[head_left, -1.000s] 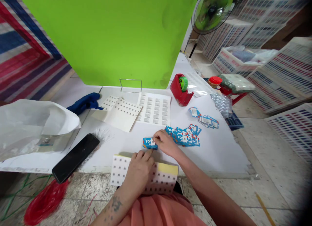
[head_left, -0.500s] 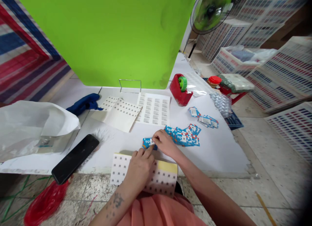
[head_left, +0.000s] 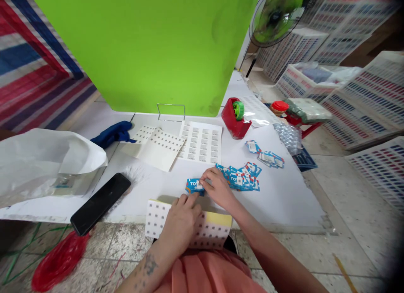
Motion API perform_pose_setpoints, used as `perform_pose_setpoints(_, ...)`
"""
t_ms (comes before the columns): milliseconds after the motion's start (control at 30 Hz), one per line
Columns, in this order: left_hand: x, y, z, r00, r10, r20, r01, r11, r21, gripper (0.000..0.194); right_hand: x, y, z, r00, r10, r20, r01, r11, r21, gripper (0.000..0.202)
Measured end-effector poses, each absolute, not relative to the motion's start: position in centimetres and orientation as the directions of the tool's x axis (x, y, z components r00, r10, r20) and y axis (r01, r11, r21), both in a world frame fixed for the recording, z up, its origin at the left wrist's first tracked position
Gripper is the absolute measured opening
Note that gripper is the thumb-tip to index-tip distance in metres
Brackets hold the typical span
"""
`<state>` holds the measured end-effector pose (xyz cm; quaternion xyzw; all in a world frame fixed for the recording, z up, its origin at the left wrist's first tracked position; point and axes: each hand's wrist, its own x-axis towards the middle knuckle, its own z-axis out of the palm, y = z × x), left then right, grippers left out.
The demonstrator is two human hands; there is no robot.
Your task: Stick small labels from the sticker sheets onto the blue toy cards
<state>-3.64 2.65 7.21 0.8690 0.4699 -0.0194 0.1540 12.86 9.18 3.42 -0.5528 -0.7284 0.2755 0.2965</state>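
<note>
A small blue card (head_left: 192, 185) with white lettering lies on the table in front of me. My left hand (head_left: 184, 215) rests over a sheet of small square stickers (head_left: 154, 219), fingers stretched forward, the index fingertip on the card's lower edge. At the card's right end, by a white patch, my right hand (head_left: 217, 187) has thumb and forefinger pinched together. Whatever they hold is too small to make out. Just beyond this hand is a spread pile of similar blue cards (head_left: 240, 180). A smaller group of cards (head_left: 269, 158) lies farther right.
More label sheets (head_left: 202, 141) lie toward the back, beside a red tape dispenser (head_left: 235, 120). On the left are a black phone (head_left: 100, 203), a blue glove (head_left: 113, 134) and a white plastic bag (head_left: 47, 162). A green board (head_left: 151, 53) stands behind; crates (head_left: 362, 91) are at right.
The whole view has shifted slightly. My right fingers remain at the card's right end, and the left fingertip has slid a little along its lower edge.
</note>
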Motion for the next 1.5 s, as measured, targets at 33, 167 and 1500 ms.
perform_pose_setpoints(33, -3.7, 2.5, 7.5, 0.555, 0.809, -0.191, 0.824, -0.505, 0.255, 0.017, 12.9, 9.2, 3.6, -0.211, 0.97, 0.125, 0.636, 0.233, -0.735, 0.01)
perform_pose_setpoints(167, -4.1, 1.9, 7.7, 0.549, 0.809, -0.21, 0.824, -0.48, 0.3, 0.015, 13.0, 9.3, 4.0, -0.187, 0.978, 0.088, 0.591, 0.184, -0.785, 0.007)
perform_pose_setpoints(1500, -4.2, 1.6, 7.0, 0.526, 0.819, -0.227, 0.836, -0.45, 0.314, 0.018, 13.3, 9.4, 2.9, -0.023, 1.0, 0.0, 0.353, 0.008, -0.936, 0.014)
